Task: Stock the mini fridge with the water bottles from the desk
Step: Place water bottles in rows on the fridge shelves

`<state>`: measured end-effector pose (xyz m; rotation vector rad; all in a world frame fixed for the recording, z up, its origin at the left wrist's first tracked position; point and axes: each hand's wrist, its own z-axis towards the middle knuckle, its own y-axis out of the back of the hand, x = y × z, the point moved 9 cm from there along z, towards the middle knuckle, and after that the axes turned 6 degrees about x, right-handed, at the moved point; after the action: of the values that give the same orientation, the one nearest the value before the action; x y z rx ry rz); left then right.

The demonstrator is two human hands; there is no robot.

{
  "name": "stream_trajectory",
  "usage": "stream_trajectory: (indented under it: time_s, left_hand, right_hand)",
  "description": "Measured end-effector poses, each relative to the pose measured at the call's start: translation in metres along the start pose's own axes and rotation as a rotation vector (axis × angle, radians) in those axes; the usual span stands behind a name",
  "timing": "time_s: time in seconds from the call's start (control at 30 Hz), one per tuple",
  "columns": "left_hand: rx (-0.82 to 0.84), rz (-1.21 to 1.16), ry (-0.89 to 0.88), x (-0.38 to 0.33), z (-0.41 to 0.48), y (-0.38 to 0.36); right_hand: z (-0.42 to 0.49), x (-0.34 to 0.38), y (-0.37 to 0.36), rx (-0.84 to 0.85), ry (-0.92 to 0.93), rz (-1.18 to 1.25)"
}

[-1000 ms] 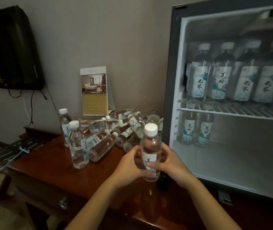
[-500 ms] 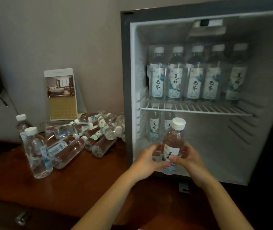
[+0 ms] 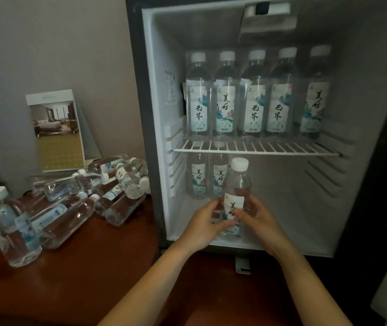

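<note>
Left hand, right hand both grip upright bottle. Bottle carried off desk, now at fridge lower opening. Two stocked bottles just beyond fingers. Pile left of hands still unstocked.

1 held bottle sits between the left hand and the right hand. Above the hands, 5 shelved bottles stand in 1 row. Just behind them are 2 lower bottles. Left of them are 2 upright bottles, a heap of lying bottles too overlapped to count, and 1 picture card.
</note>
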<state>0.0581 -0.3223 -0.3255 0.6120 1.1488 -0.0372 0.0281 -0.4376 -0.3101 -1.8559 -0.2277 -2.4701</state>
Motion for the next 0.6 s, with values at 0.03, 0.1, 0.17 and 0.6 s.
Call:
stream_trajectory:
  time_s: [0.03, 0.1, 0.17, 0.6]
  left_hand:
    - [-0.004, 0.000, 0.000, 0.000, 0.001, 0.000]
    - [-0.016, 0.006, 0.004, 0.000, 0.003, -0.001]
    - [-0.034, 0.007, 0.009, -0.001, 0.006, -0.003]
    - [-0.094, 0.455, 0.090, -0.008, 0.068, -0.023]
  right_hand:
    - [0.001, -0.002, 0.000, 0.006, 0.000, 0.001]
    - [0.003, -0.004, 0.001, 0.013, 0.012, 0.004]
    - [0.005, -0.007, 0.003, 0.005, 0.024, -0.006]
    - [0.026, -0.030, 0.062, -0.539, -0.068, -0.228]
